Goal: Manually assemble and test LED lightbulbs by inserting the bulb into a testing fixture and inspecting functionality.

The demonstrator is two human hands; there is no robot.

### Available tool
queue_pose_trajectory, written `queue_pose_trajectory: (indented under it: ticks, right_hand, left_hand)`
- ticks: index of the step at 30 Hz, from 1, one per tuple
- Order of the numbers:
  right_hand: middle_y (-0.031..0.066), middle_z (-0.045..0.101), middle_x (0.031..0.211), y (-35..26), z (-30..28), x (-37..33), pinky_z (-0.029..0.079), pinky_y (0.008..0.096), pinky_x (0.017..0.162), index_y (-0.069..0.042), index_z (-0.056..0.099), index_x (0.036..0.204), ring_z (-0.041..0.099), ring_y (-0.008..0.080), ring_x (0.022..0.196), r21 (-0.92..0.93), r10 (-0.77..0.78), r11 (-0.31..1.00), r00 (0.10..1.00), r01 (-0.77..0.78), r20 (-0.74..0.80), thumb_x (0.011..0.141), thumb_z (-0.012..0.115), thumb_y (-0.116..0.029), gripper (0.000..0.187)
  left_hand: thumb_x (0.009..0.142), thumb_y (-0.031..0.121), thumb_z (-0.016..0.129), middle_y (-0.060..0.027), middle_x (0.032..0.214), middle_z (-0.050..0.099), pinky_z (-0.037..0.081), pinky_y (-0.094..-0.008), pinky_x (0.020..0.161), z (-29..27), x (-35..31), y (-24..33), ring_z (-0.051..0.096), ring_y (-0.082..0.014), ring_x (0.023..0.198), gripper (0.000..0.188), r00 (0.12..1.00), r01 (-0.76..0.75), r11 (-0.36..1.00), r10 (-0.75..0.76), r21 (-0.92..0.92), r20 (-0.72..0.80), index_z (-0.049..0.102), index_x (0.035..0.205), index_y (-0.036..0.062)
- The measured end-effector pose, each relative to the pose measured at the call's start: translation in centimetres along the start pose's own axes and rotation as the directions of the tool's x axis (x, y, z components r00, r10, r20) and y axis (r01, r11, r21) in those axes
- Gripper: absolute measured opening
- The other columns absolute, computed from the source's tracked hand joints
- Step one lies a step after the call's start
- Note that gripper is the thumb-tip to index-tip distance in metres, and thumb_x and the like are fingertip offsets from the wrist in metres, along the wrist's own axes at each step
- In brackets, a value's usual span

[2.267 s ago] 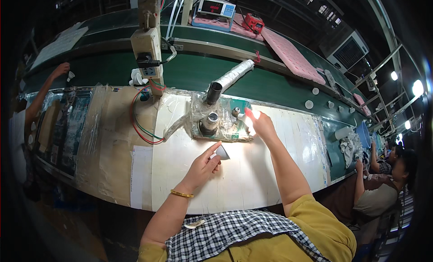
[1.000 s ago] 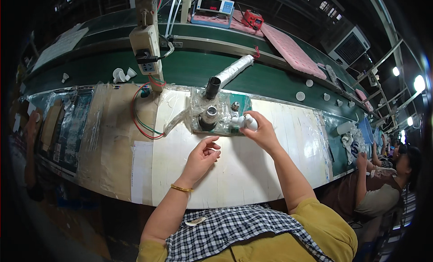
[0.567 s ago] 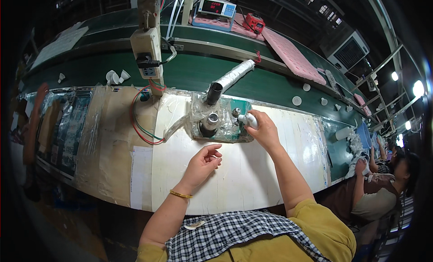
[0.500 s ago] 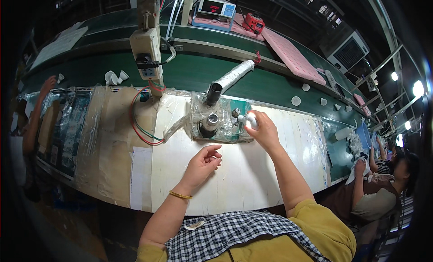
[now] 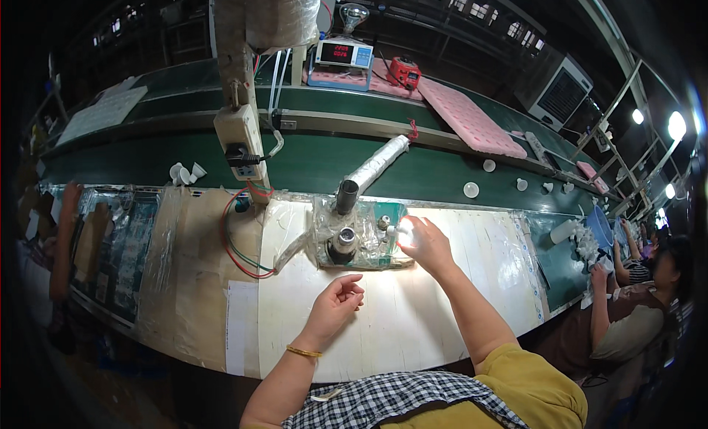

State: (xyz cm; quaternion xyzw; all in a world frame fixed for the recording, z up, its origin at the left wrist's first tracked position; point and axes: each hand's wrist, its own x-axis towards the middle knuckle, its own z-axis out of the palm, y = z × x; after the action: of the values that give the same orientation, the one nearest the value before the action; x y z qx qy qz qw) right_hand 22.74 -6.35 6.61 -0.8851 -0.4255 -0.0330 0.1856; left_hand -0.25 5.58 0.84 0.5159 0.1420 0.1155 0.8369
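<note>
My right hand (image 5: 431, 250) grips a white light bulb (image 5: 403, 233), which shines brightly between the fingers. Its base end points left, towards small metal fittings (image 5: 384, 222) on the right side of a film-wrapped test fixture (image 5: 322, 221); whether they touch is hard to tell in the glare. On that fixture stand a dark tube (image 5: 346, 197) and a round black-and-metal socket (image 5: 341, 244). Nearer to me, in front of the fixture, my left hand (image 5: 335, 308) hovers over the white board (image 5: 398, 340), its fingers loosely bent and holding nothing.
A post with a power outlet (image 5: 240, 140) rises at the left, red and green wires (image 5: 234, 248) looping below. White cup-shaped parts (image 5: 470, 189) lie on the green belt (image 5: 295, 156). Behind stands a meter (image 5: 341, 54). Co-workers sit right (image 5: 627, 311) and left (image 5: 65, 241).
The bulb in my right hand has lit up brightly and the meter's red display has changed. My view has tilted up, so the bench appears lower. My left hand stays empty.
</note>
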Motion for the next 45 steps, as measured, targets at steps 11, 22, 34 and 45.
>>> queue_pose_trajectory:
  ticks: [11,22,34,45]
  right_hand:
    - [0.0099,0.061,0.096,-1.3,-1.0,1.0,0.051,0.0379,0.078,-0.013,0.057,0.122,0.06,0.0272,0.094,0.109,-0.036,0.994,0.999,0.032,0.038,0.071,0.075,-0.022,0.055]
    - [0.0194,0.065,0.109,-7.5,4.8,18.5,0.05,0.0347,0.085,0.002,0.057,0.12,0.065,0.0293,0.098,0.682,0.089,0.68,0.953,-0.27,0.289,0.067,0.08,-0.036,0.069]
    - [0.0134,0.06,0.108,4.9,7.3,20.8,0.045,0.0448,0.088,-0.009,0.065,0.1,0.055,0.0316,0.106,0.003,-0.044,0.999,0.986,0.045,-0.159,0.081,0.066,-0.029,0.028]
    - [0.0135,0.046,0.136,23.6,0.8,20.6,0.029,0.0517,0.107,-0.012,0.057,0.122,0.035,0.0317,0.134,-0.434,0.121,0.865,0.945,-0.25,-0.303,0.085,0.064,-0.036,0.044]
  left_hand:
    - [0.092,0.005,0.059,-0.0033,0.102,0.058,0.05,-0.0237,0.079,-0.4,-0.2,0.4,0.058,-0.0096,0.087,0.036,1.0,0.006,1.0,-0.006,-0.026,-0.013,0.051,0.127,0.0034]
    - [0.088,0.0,0.057,-0.0088,0.105,0.058,0.048,-0.0302,0.087,-1.7,0.2,0.4,0.057,-0.0174,0.093,0.044,0.996,0.089,0.961,-0.081,-0.261,0.041,0.047,0.13,0.0035]
    - [0.085,0.003,0.06,-0.012,0.107,0.058,0.044,-0.0389,0.094,-2.3,0.4,0.6,0.056,-0.0231,0.099,0.044,0.993,0.118,0.894,-0.1,-0.432,0.065,0.049,0.127,0.0021]
    - [0.094,0.008,0.047,-0.0072,0.092,0.05,0.043,-0.0395,0.076,-0.2,1.3,1.5,0.047,-0.0204,0.082,0.028,0.969,0.133,0.796,-0.23,-0.591,-0.091,0.047,0.122,0.0109]
